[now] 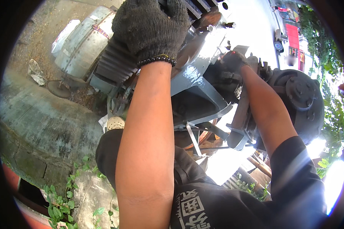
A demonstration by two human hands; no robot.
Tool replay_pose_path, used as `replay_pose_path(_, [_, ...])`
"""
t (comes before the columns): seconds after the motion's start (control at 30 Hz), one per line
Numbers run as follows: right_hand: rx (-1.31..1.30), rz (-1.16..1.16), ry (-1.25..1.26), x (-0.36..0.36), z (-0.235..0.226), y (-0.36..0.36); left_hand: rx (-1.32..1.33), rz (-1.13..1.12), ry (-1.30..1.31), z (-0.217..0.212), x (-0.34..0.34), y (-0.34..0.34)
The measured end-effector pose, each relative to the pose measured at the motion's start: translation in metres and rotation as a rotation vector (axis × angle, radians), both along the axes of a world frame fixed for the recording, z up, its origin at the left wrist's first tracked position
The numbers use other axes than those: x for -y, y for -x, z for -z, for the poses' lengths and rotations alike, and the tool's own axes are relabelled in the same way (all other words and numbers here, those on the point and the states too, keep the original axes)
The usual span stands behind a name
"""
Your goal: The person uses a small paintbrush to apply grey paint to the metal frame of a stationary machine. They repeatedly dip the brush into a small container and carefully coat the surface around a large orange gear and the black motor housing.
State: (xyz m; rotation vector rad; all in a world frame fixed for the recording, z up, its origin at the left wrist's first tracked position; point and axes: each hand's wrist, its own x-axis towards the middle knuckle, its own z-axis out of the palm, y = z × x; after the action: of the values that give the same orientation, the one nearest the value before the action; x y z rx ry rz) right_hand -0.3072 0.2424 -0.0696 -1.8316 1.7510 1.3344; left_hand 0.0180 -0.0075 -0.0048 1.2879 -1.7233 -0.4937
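My left hand (153,32), in a dark knitted work glove, lies over the ribbed metal housing (116,63) of a large machine. Its fingertips run past the picture's upper edge, so their grip is hidden. Farther right, my right hand (234,62), gloved too, reaches to the dark metal assembly (221,78) on the machine's far side. Its fingers look curled against a part there, but glare and distance hide what they hold. Between both hands stands the grey-painted machine frame (214,95) with a large angular opening.
A round dark motor-like drum (300,93) sits beside my right arm. At the upper left lies a dented metal drum (88,42) on dirt. A mossy concrete ledge (42,122) curves along the left, with vines (65,202) below. Vehicles stand at the far right.
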Motion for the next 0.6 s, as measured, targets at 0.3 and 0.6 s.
replay_pose_path(0.3, [-0.109,-0.04,-0.12,0.0,0.009,-0.009,-0.018,0.014,0.005,0.001,0.001,-0.003])
replay_pose_path(0.6, [-0.148,0.007,-0.141,-0.005,0.005,-0.018,0.004,0.009,-0.003,0.0,0.0,0.0])
